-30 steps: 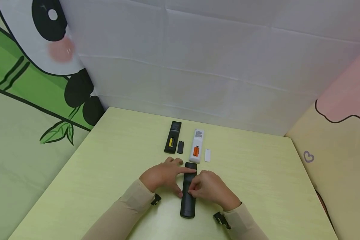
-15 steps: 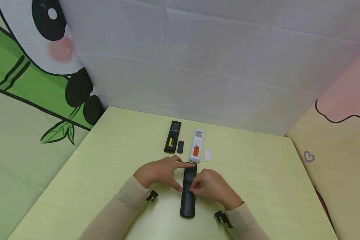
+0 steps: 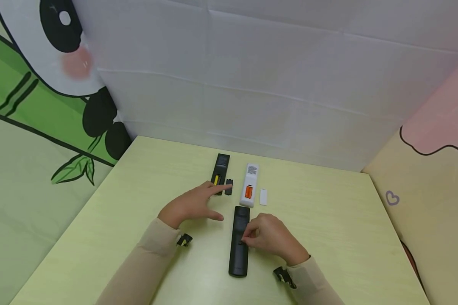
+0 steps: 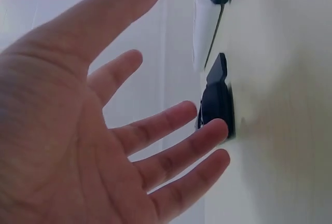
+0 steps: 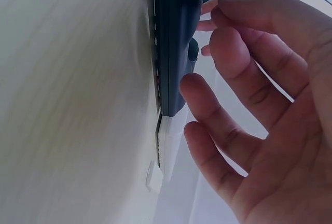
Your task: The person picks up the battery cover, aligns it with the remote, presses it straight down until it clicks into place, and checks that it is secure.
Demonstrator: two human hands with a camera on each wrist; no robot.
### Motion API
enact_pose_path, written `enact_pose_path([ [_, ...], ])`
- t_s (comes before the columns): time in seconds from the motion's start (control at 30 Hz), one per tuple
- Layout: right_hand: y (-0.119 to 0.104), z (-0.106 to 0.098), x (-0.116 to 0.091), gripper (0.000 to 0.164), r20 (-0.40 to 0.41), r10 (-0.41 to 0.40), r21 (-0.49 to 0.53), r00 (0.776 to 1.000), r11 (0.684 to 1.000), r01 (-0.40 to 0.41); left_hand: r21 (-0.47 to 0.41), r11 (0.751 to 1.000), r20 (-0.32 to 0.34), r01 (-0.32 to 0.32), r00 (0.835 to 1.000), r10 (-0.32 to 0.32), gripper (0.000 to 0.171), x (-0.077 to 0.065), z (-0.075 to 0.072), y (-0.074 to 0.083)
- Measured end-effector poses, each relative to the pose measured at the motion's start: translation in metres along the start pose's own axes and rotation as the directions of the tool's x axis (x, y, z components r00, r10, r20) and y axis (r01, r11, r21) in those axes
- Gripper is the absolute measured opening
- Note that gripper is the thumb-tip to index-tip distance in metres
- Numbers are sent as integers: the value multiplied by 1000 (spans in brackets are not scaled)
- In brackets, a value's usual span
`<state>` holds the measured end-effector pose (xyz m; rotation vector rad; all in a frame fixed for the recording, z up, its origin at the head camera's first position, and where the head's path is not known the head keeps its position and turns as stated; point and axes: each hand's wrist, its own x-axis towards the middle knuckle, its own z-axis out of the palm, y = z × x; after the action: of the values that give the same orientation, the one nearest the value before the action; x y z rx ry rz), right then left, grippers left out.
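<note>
A long black remote control [image 3: 238, 258] lies face down in front of the person. My right hand [image 3: 270, 239] is at its right side, thumb and index fingertips together above its middle; in the right wrist view nothing shows between them. With fingers spread, my left hand [image 3: 192, 205] hovers left of that remote, its index finger reaching over a smaller black remote [image 3: 222, 163] and a loose black battery cover [image 3: 229, 191]. A yellow battery [image 3: 216, 179] shows in the smaller remote's compartment. Beside it lies a white remote [image 3: 251, 178] with orange batteries [image 3: 249, 192].
Right of the white remote lies a white battery cover [image 3: 263, 197]. The pale yellow table [image 3: 320, 220] ends at a white cloth wall [image 3: 252, 84] behind, with printed panels on both sides.
My left hand has left the long black remote, moving left and away from the person, its index finger now over the smaller remote. My right hand stays nearly in place.
</note>
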<state>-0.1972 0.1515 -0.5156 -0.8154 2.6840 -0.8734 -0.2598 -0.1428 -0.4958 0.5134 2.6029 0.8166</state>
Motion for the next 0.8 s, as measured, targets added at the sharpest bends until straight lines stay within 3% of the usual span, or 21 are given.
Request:
enact_pose_path([
  [0.27, 10, -6, 3, 15, -53, 13, -13, 999, 1000, -13, 28, 997, -143, 74, 987, -69, 110, 10, -11, -14],
  [0.53, 17, -11, 3, 12, -77, 24, 11, 997, 1000, -23, 38, 996, -168, 76, 983, -68, 107, 17, -20, -25],
  [0.8, 20, -14, 2, 11, -99, 24, 7, 995, 1000, -23, 71, 991, -176, 117, 979, -103, 106, 37, -16, -30],
])
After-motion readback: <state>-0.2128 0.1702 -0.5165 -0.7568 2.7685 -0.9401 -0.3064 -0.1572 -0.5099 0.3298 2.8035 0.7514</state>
